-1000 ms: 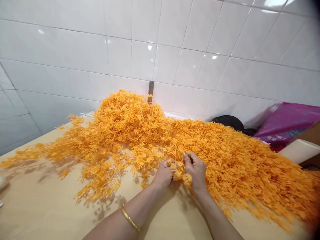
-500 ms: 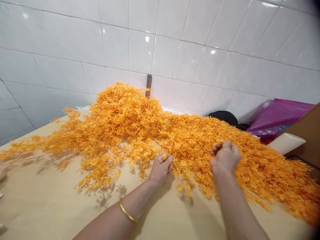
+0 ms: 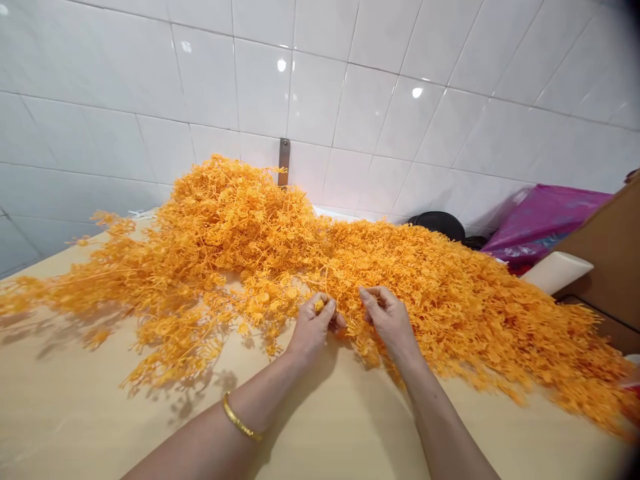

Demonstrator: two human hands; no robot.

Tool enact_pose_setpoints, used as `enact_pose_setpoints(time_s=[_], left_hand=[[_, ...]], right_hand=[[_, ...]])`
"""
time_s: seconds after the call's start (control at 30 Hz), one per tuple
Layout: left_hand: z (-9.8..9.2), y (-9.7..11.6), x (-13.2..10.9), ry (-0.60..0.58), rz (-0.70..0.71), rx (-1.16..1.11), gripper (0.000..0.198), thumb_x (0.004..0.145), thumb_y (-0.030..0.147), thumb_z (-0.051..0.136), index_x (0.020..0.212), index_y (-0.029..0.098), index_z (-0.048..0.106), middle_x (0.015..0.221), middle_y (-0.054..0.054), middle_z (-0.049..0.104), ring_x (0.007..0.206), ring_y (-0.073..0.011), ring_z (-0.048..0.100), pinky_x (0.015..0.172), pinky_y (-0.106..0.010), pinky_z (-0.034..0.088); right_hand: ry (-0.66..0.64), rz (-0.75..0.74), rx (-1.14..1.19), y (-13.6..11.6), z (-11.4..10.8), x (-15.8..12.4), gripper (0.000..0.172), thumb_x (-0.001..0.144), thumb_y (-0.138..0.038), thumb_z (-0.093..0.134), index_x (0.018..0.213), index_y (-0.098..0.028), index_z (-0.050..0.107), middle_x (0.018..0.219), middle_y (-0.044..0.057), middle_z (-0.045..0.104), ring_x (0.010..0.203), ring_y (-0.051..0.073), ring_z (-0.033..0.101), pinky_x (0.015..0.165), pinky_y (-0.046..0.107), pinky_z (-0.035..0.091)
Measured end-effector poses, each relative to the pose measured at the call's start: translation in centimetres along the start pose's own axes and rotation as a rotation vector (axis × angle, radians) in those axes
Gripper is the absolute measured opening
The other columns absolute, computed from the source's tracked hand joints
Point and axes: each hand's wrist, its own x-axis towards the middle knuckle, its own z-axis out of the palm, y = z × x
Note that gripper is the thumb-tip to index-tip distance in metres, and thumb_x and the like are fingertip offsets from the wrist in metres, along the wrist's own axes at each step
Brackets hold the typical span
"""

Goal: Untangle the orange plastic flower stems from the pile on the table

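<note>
A big heap of orange plastic flower sprigs (image 3: 280,233) spreads across the pale wooden table (image 3: 75,413). My left hand (image 3: 313,327), with a gold bangle (image 3: 240,420) on the wrist, pinches a small orange flower piece (image 3: 319,305) at the heap's near edge. My right hand (image 3: 390,320) is close beside it, fingers curled and pinched on orange sprigs at the edge of the heap.
White tiled wall (image 3: 350,87) stands behind the table, with a small metal bracket (image 3: 284,160) on it. At the right lie a purple plastic bag (image 3: 540,220), a black object (image 3: 437,223), a cardboard box (image 3: 605,247) and a white bar (image 3: 557,272).
My right hand swung out to the right over the heap, then came back beside the left hand. The left hand stayed at the heap's edge, keeping its pinch.
</note>
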Motion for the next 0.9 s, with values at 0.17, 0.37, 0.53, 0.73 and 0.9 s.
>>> enact_pose_setpoints(time_s=[0.17, 0.37, 0.53, 0.73, 0.9], left_hand=[[0.4, 0.3, -0.3, -0.026, -0.013, -0.047, 0.025, 0.069, 0.037, 0.058, 0.065, 0.017, 0.043, 0.053, 0.002, 0.053, 0.046, -0.0068, 0.047, 0.047, -0.019, 0.038], [1.8, 0.5, -1.6, 0.038, -0.135, -0.153, 0.023, 0.064, 0.030, 0.064, 0.074, 0.020, 0.046, 0.054, 0.004, 0.053, 0.044, -0.0063, 0.046, 0.043, -0.017, 0.035], [0.9, 0.2, -0.8, -0.019, -0.105, -0.084, 0.022, 0.064, 0.026, 0.064, 0.068, 0.017, 0.044, 0.055, 0.001, 0.056, 0.045, -0.0077, 0.049, 0.045, -0.019, 0.037], [-0.1, 0.8, 0.0, 0.052, -0.093, -0.136, 0.025, 0.063, 0.027, 0.064, 0.074, 0.018, 0.044, 0.061, -0.001, 0.061, 0.051, -0.0107, 0.053, 0.047, -0.021, 0.040], [-0.1, 0.9, -0.1, 0.041, -0.073, -0.145, 0.023, 0.063, 0.028, 0.065, 0.073, 0.017, 0.046, 0.060, 0.000, 0.060, 0.050, -0.0099, 0.052, 0.048, -0.021, 0.040]], right_hand=[[-0.176, -0.137, -0.208, 0.0, 0.1, 0.0, 0.026, 0.072, -0.041, 0.053, 0.065, -0.017, 0.056, 0.052, -0.002, 0.047, 0.046, 0.009, 0.037, 0.044, 0.022, 0.028], [0.007, -0.165, -0.141, -0.2, 0.2, -0.7, 0.024, 0.078, -0.038, 0.046, 0.064, -0.019, 0.045, 0.051, -0.005, 0.036, 0.044, 0.008, 0.031, 0.043, 0.022, 0.025], [0.020, -0.190, -0.160, -0.2, 0.4, -1.1, 0.018, 0.081, -0.031, 0.041, 0.068, -0.019, 0.044, 0.059, -0.003, 0.044, 0.049, 0.009, 0.036, 0.047, 0.022, 0.028], [-0.032, -0.132, -0.045, 0.4, -0.1, -0.7, 0.021, 0.082, -0.034, 0.037, 0.080, -0.019, 0.052, 0.053, -0.004, 0.037, 0.048, 0.010, 0.034, 0.046, 0.022, 0.028], [-0.250, -0.141, -0.084, -0.1, 0.1, -0.9, 0.025, 0.077, -0.038, 0.048, 0.068, -0.017, 0.058, 0.057, -0.001, 0.047, 0.054, 0.011, 0.039, 0.050, 0.022, 0.029]])
